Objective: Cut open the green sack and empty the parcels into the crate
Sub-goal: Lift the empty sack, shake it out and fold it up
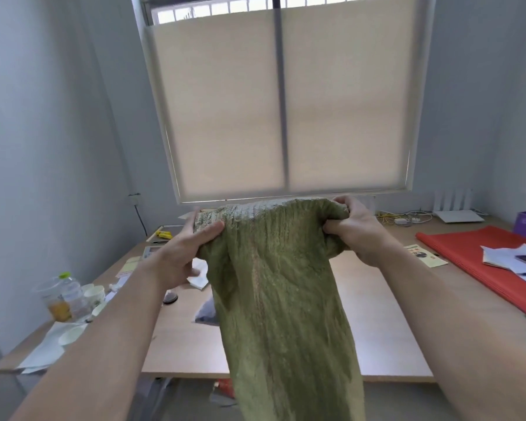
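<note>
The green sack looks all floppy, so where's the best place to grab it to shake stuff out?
Grab the green sack at its raised end's two corners, one from each side, as the left hand and right hand do now. It is limp cloth hanging straight down, so pinching bunched fabric at both corners probably keeps it spread and lets the rest dangle freely.

**Sack held up over table, clutter to both sides**

Sack (283, 299) is gripped at its top corners by left hand (186, 253) & right hand (356, 229), hung in front of the table (383, 314). Bottle (63, 296) & cups (94, 294) are set at table's left edge. Sheet (468, 253) w/ papers (507, 259) on it lies right. Window blind (286, 101) is seen behind.
</note>
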Demonstrator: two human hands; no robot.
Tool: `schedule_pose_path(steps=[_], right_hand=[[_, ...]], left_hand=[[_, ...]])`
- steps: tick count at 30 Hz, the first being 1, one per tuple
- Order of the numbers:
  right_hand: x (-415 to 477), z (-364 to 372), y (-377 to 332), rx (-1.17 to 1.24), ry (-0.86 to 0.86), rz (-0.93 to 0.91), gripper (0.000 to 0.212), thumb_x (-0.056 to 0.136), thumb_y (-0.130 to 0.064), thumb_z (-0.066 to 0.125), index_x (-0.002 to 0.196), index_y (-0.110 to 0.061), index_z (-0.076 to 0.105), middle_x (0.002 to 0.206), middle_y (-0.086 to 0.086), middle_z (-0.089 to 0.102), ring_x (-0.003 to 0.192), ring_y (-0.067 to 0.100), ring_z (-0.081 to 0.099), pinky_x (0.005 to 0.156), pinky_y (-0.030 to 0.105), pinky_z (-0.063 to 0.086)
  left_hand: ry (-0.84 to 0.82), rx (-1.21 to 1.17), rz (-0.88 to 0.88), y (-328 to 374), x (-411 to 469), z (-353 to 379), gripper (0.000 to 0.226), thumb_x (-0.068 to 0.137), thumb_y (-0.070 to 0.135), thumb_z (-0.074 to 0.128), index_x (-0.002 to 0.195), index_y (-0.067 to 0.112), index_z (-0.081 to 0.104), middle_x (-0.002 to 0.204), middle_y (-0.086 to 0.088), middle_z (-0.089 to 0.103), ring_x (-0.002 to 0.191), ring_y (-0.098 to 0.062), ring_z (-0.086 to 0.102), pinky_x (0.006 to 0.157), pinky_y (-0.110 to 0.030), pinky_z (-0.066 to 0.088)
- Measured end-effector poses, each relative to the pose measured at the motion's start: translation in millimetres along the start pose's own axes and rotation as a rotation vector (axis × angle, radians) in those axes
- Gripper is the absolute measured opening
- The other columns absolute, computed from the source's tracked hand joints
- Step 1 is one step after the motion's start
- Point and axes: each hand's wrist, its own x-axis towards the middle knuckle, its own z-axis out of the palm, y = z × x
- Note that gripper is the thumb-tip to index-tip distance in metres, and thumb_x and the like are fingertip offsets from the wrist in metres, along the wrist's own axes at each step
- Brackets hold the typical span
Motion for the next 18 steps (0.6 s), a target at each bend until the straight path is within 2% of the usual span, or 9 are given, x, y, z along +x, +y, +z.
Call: schedule_pose_path(steps=[3,4,5,6,7,8,11,14,18], right_hand=[[2.5,-0.5,0.2,0.066,0.007,0.062,0.036,0.083,0.006,0.061,0.107,-0.018,0.048,0.09,0.015,0.056,0.067,0.028,0.058,0.043,0.031,0.048],[2.6,0.3,0.0,0.081,0.018,0.081,0.037,0.084,0.006,0.061,0.108,-0.018,0.046,0.089,0.014,0.055,0.063,0.025,0.056,0.041,0.028,0.044],[2.5,1.2,0.3,0.097,0.028,0.101,0.038,0.085,0.006,0.06,0.109,-0.018,0.044,0.089,0.012,0.055,0.061,0.023,0.055,0.041,0.027,0.043],[2.9,1.8,0.9,0.116,0.036,0.123,0.038,0.085,0.005,0.061,0.111,-0.017,0.042,0.09,0.012,0.054,0.061,0.022,0.054,0.044,0.027,0.043],[3.6,1.5,1.6,0.137,0.04,0.147,0.039,0.086,0.004,0.061,0.112,-0.017,0.041,0.092,0.012,0.054,0.063,0.021,0.054,0.048,0.029,0.044],[4.1,0.4,2.2,0.163,0.041,0.171,0.04,0.086,0.004,0.061,0.112,-0.017,0.04,0.094,0.013,0.054,0.065,0.022,0.055,0.053,0.032,0.045],[3.5,-5.0,1.1,0.291,0.029,0.209,0.048,0.086,0.004,0.064,0.121,-0.016,0.039,0.106,0.019,0.055,0.074,0.026,0.059,0.067,0.042,0.05],[-3.5,-8.2,-3.5,0.446,-0.012,0.138,0.073,0.086,-0.002,0.07,0.142,-0.024,0.029,0.115,0.02,0.06,0.08,0.026,0.067,0.061,0.035,0.057],[-17.4,-7.7,-13.8,0.237,-0.169,-0.057,0.102,0.067,-0.04,0.083,0.148,-0.051,0.021,0.144,0.003,0.04,0.117,0.025,0.059,0.077,0.028,0.056]], left_hand=[[-0.124,-0.117,0.129,3.7,-7.0,6.8,0.158,0.024,0.046,0.097,0.147,0.054,-0.002,0.059,-0.002,0.066,0.049,-0.013,0.061,0.061,-0.03,0.056],[-0.143,-0.13,0.166,5.5,-7.8,9.3,0.157,0.024,0.043,0.098,0.145,0.057,-0.001,0.071,-0.009,0.071,0.062,-0.016,0.068,0.062,-0.028,0.057],[-0.134,-0.096,0.202,7.6,-8.0,11.3,0.151,0.026,0.042,0.098,0.142,0.063,0.003,0.105,-0.022,0.071,0.094,-0.024,0.071,0.08,-0.033,0.057],[-0.107,-0.035,0.235,9.8,-8.7,13.0,0.141,0.03,0.042,0.098,0.135,0.071,0.009,0.144,-0.027,0.043,0.128,-0.036,0.05,0.102,-0.043,0.046],[-0.103,-0.005,0.27,10.6,-8.8,13.2,0.128,0.033,0.042,0.098,0.127,0.078,0.018,0.16,-0.016,0.014,0.141,-0.041,0.027,0.109,-0.05,0.035],[-0.115,-0.013,0.287,10.9,-7.6,12.1,0.119,0.036,0.038,0.098,0.121,0.079,0.026,0.161,-0.006,0.008,0.14,-0.041,0.028,0.107,-0.05,0.038],[-0.123,-0.051,0.287,9.0,-2.8,9.1,0.102,0.05,0.009,0.09,0.131,0.052,0.045,0.125,-0.014,0.056,0.091,-0.022,0.069,0.067,-0.032,0.058],[-0.02,-0.101,0.274,10.8,0.9,11.1,0.057,0.065,0.004,0.071,0.119,0.02,0.061,0.093,-0.009,0.066,0.066,-0.017,0.069,0.048,-0.026,0.054],[0.051,-0.178,0.272,5.7,10.1,9.0,0.03,0.074,0.004,0.065,0.102,0.015,0.063,0.076,-0.008,0.062,0.055,-0.019,0.059,0.042,-0.023,0.046]])
